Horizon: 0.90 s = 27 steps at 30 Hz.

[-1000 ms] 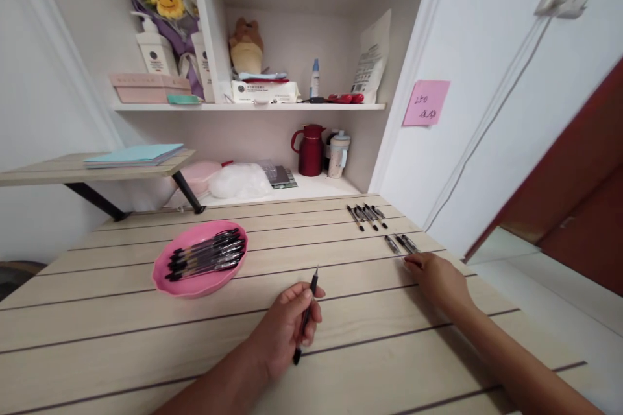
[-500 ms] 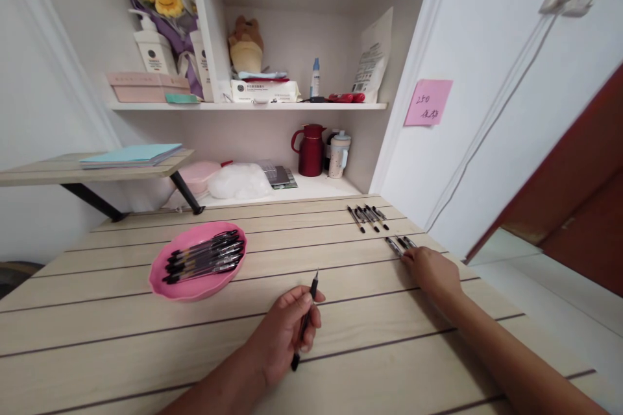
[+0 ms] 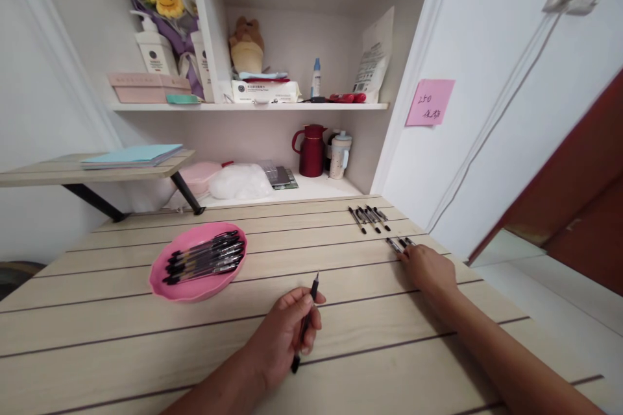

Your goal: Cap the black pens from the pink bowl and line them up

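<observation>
Clasping a black pen (image 3: pixel 305 321) in the left hand (image 3: pixel 285 337) at the near middle, fingers closed round the barrel, tip pointing toward the far side, lower end reaching down close to the worktop (image 3: pixel 121 337). Resting the right hand (image 3: pixel 427 269) at the right, over the near ends of a short row of pens (image 3: pixel 399 244), fingers loosely curled. Not showing clearly whether pinching one or merely touching.

Judging the risks from here:
- Quite possibly nudging the short row out of line, with the right hand lying across its near ends.
- Perhaps sending a round barrel rolling toward the right edge of the worktop, not far from that row.
- Perhaps also bumping the longer row of pens (image 3: pixel 368 216), lying just beyond on the far side, by reaching a little too far.
- Risking a slip of the held pen as well, gripped one-handed and tilted, with nothing beneath to stop it rolling.

Lying in a pink dish (image 3: pixel 168 282) at the left: a heap of black pens (image 3: pixel 204 256), roughly parallel, running left to right, all staying inside the rim. Standing far back on the low shelf: a dark red jug (image 3: pixel 311 150) and, just right of it, a pale lidded cup (image 3: pixel 339 154), both hiding their contents.
</observation>
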{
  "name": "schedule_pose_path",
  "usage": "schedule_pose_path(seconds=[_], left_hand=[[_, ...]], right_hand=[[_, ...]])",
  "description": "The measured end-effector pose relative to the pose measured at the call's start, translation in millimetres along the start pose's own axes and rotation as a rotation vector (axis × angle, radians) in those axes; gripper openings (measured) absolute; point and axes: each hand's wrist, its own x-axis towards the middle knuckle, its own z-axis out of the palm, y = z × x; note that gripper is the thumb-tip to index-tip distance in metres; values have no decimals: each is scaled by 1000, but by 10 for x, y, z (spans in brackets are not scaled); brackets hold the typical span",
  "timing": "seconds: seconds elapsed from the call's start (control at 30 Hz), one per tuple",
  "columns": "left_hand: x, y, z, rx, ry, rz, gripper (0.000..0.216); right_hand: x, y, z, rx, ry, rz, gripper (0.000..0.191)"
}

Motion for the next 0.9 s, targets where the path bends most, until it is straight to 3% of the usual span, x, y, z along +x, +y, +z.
schedule_pose_path(seconds=[0.57,0.8,0.9], left_hand=[[8,-18,-9,-2,-4,-2,23],[3,-19,1,-46,12,-2,21],[0,-19,21,-176,16,11,16]], right_hand=[[-25,65,-53,-36,-13,32,35],[-126,118,-261,38,52,75,36],[-364,-71,-370,204,89,29,32]])
